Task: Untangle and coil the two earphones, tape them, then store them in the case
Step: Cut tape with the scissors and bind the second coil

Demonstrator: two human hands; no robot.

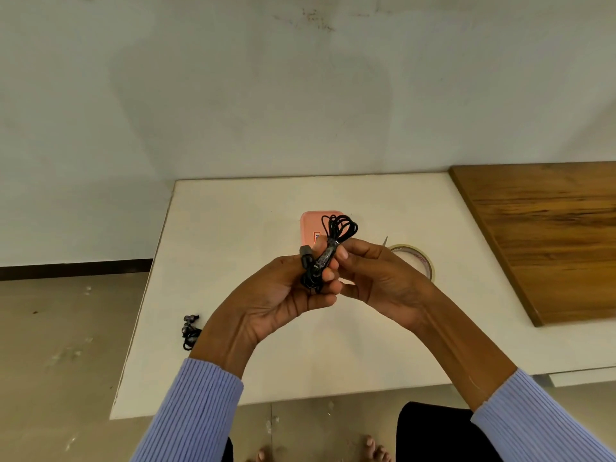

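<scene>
Above the white table (233, 228), both hands' fingers (328, 274) around one coiled earphone (328, 251).

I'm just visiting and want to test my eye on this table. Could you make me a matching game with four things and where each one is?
Things:
1. coiled earphone
2. second earphone
3. pink case
4. tape roll

Places:
A. on the table, partly hidden behind the right hand
B. held up in both hands
C. on the table beyond the hands
D. near the table's left edge, beside the left wrist

Pairs: 1-B, 2-D, 3-C, 4-A
</scene>
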